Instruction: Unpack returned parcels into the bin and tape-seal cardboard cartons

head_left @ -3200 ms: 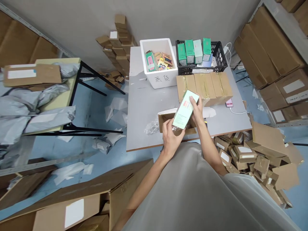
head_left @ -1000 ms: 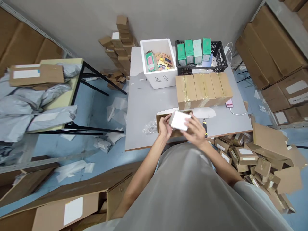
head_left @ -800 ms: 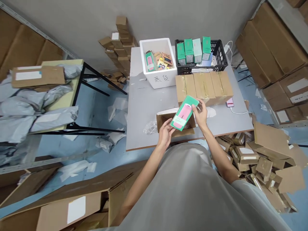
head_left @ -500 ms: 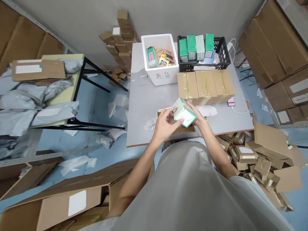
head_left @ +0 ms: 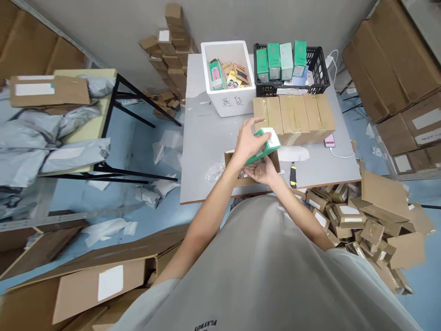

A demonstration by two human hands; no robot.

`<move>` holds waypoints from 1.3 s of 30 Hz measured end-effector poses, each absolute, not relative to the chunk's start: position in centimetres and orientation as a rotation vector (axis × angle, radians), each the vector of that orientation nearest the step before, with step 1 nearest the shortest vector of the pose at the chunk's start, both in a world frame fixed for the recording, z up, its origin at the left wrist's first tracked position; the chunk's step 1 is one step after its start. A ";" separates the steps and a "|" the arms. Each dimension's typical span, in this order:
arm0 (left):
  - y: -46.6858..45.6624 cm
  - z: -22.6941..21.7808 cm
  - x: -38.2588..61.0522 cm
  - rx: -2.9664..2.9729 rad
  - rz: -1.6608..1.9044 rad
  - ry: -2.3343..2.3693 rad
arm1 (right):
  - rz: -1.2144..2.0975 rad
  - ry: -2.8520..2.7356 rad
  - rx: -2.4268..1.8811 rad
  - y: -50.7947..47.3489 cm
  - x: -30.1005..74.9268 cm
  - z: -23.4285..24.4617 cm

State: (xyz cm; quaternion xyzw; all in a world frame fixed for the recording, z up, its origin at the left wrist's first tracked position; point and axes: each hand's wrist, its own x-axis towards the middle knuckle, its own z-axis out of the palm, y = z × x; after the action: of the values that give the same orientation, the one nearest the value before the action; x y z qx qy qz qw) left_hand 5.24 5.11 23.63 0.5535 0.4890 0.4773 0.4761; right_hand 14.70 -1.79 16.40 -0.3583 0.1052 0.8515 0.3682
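Note:
A small green and white carton (head_left: 271, 141) is held tilted over the table in both my hands. My left hand (head_left: 248, 140) grips it from the upper left, thumb across the white end and index finger lifted away. From below, my right hand (head_left: 262, 171) closes around its lower side, palm up. Right beneath is an open cardboard box (head_left: 274, 160) with clear plastic wrap in it, partly hidden by my hands and forearms. More crumpled clear plastic (head_left: 215, 172) lies to its left. A yellow and black utility knife (head_left: 293, 175) rests to the right.
A white foam bin (head_left: 231, 103) with small boxes and a black crate (head_left: 320, 69) with several green cartons stand at the back. Brown boxes (head_left: 294, 115) sit before the crate, near a plugged-in phone (head_left: 329, 140). A cardboard pile (head_left: 375, 234) lies right; grey parcels (head_left: 76, 151) lie left.
The carton has turned in my hands, showing more of its green side. My left hand has moved up over it, my right hand down beneath it. The utility knife has come into full view.

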 end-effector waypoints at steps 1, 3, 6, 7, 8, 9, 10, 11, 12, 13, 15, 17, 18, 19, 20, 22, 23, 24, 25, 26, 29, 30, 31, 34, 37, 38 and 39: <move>4.0 24.1 4.9 1.310 1.176 1.178 | 2.145 0.273 -0.934 -1.7 14.9 16.2; 1.6 24.7 3.8 1.183 1.190 1.155 | 2.032 0.228 -0.932 -1.4 15.5 15.9; -2.0 24.2 1.7 0.953 1.192 1.124 | 1.877 0.022 -0.915 -1.0 16.3 15.4; -3.0 23.7 1.0 0.885 1.189 1.118 | 1.831 -0.053 -0.935 -0.8 16.6 15.3; -4.0 23.1 0.3 0.819 1.190 1.115 | 1.783 -0.115 -0.969 -0.6 16.8 15.3; -4.8 22.3 -0.4 0.750 1.187 1.112 | 1.722 -0.161 -1.010 -0.3 17.1 15.2; -5.6 21.6 -1.0 0.681 1.170 1.100 | 1.645 -0.193 -1.046 -0.1 17.4 15.2; -6.2 20.9 -1.4 0.612 1.139 1.074 | 1.565 -0.220 -1.077 0.1 17.6 15.3; -6.7 20.4 -1.8 0.545 1.095 1.034 | 1.489 -0.251 -1.096 0.4 17.7 15.3; -7.1 19.9 -2.0 0.482 1.047 0.984 | 1.425 -0.290 -1.105 0.6 17.9 15.4; -7.7 19.4 -2.1 0.358 0.971 0.889 | 1.362 -0.393 -1.102 1.0 17.9 15.4; -7.9 19.2 -1.9 0.259 0.945 0.844 | 1.387 -0.506 -1.096 1.3 17.8 15.5; -8.0 19.3 -1.8 0.228 0.945 0.839 | 1.412 -0.555 -1.097 1.4 17.7 15.6; -8.0 19.3 -1.6 0.214 0.949 0.840 | 1.435 -0.601 -1.100 1.4 17.6 15.6; -8.0 19.4 -1.5 0.214 0.960 0.848 | 1.451 -0.645 -1.106 1.5 17.5 15.7; -8.0 19.4 -1.5 0.241 1.003 0.881 | 1.460 -0.723 -1.115 1.6 17.4 15.9; -7.9 19.4 -1.5 0.267 1.034 0.912 | 1.452 -0.755 -1.116 1.6 17.4 16.1; -7.8 19.3 -1.6 0.305 1.073 0.955 | 1.437 -0.783 -1.120 1.6 17.3 16.3; -7.6 19.2 -1.7 0.361 1.119 1.012 | 1.417 -0.810 -1.126 1.6 17.1 16.5; -7.5 19.1 -1.9 0.437 1.162 1.084 | 1.392 -0.841 -1.134 1.6 16.9 16.8; -7.2 18.8 -2.2 0.732 1.224 1.326 | 1.299 -0.967 -1.152 1.5 15.2 17.6; -7.2 18.7 -2.3 0.831 1.227 1.387 | 1.258 -1.004 -1.155 1.5 14.4 17.8; -7.2 18.7 -2.3 0.923 1.225 1.426 | 1.212 -1.029 -1.158 1.5 13.7 17.9; -7.1 18.9 -2.8 1.072 1.226 1.414 | 1.102 -1.029 -1.181 1.8 12.2 17.9; -6.4 19.1 -4.2 0.943 1.199 1.297 | 1.091 -0.997 -1.192 2.1 12.1 17.4; -6.1 19.0 -4.8 0.857 1.167 1.253 | 1.094 -0.994 -1.194 2.2 12.3 17.1; -5.7 18.9 -5.4 0.769 1.123 1.210 | 1.094 -0.995 -1.196 2.2 12.4 17.0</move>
State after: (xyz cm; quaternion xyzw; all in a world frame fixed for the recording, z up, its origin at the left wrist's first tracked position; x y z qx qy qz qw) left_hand -5.40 -5.69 18.92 0.3337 0.5246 0.4870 0.6134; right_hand 12.43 2.18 16.97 -0.5117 -0.4259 0.4683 0.5810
